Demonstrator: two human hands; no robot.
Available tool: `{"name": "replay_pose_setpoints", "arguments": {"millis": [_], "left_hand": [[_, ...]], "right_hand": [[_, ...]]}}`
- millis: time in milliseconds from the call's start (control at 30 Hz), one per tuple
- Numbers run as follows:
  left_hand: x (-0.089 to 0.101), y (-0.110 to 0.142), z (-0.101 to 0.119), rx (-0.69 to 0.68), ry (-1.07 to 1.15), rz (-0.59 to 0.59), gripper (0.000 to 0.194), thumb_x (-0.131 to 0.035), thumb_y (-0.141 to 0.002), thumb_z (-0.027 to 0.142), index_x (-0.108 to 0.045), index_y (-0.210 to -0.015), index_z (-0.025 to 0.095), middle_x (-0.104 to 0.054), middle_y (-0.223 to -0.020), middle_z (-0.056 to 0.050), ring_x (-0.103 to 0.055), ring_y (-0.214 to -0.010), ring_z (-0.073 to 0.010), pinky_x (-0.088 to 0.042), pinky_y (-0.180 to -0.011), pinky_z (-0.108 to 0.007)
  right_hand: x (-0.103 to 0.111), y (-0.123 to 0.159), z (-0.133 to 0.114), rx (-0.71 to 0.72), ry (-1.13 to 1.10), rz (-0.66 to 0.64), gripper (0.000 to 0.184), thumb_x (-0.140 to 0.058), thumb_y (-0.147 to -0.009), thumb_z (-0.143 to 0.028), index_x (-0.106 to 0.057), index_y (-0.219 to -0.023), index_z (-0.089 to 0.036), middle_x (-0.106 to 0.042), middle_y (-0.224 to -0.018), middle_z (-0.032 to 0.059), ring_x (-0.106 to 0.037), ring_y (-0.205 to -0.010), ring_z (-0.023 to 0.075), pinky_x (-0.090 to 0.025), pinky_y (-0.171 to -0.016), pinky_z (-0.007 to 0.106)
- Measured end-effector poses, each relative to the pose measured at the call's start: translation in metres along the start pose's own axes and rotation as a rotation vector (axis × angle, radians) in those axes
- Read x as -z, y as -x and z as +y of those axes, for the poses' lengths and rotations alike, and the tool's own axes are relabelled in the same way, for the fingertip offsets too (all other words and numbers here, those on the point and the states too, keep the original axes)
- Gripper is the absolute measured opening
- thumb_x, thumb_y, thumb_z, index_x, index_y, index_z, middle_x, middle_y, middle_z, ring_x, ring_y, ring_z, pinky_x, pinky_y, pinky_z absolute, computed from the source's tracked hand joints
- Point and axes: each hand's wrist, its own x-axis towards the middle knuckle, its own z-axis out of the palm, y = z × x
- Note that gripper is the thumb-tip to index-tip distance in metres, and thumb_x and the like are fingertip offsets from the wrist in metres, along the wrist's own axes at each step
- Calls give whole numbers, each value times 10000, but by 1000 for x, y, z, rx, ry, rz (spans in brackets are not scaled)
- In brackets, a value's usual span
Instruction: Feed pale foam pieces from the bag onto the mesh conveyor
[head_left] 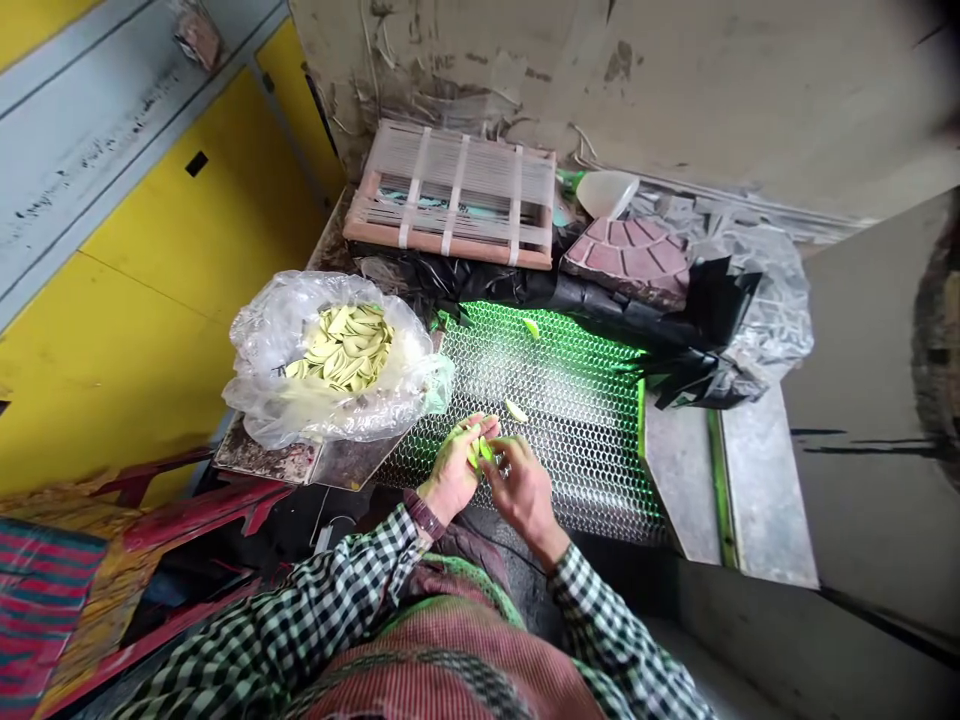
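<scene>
We see a yellow wall panel [187,280] at left, a green-lit wire mesh [559,420] ahead, and a clear plastic bag [270,370] of pale green pieces [345,345] beside it. Our left hand [450,470] and right hand [525,490] are together, fingers clamped on a small green piece [478,448] over the mesh.

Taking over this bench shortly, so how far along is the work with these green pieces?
Done: a heap of pale green pieces sits in the clear plastic bag. In hand: the left hand and right hand pinch a green piece. Left: loose pieces lie on the wire mesh.
</scene>
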Motion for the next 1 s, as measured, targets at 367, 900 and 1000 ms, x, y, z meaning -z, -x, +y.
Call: {"name": "replay_pose_setpoints", "arguments": {"millis": [367,900,1000], "left_hand": [[4,-2,10,44,-66,97,160,-591,-961,134,-639,-1106,181,-725,-1239,-127,-703,-1118,-203,-520,-1053,-379],[3,4,2,123,-31,63,156,-602,-952,226,-678,-1075,166,-713,-1240,-137,-697,-1106,-219,-522,-1044,-378],[7,6,4,118,-34,83,163,-585,-957,241,-679,-1070,170,-718,-1226,-135,-691,-1130,-223,-504,-1064,-397]], "right_hand": [[14,-19,40,-260,189,171,391,-474,-993,-509,-664,-962,-169,-604,-929,84,-473,-700,178,-318,-539,271],[1,-14,45,-112,366,198,253,-405,-1031,-258,-617,-922,-174,-611,-886,75,-480,-711,184,-316,-582,287],[6,-18,53,-54,403,134,211,-429,-997,-197,-606,-882,-187,-588,-851,61,-461,-723,184,-308,-605,291]]}}
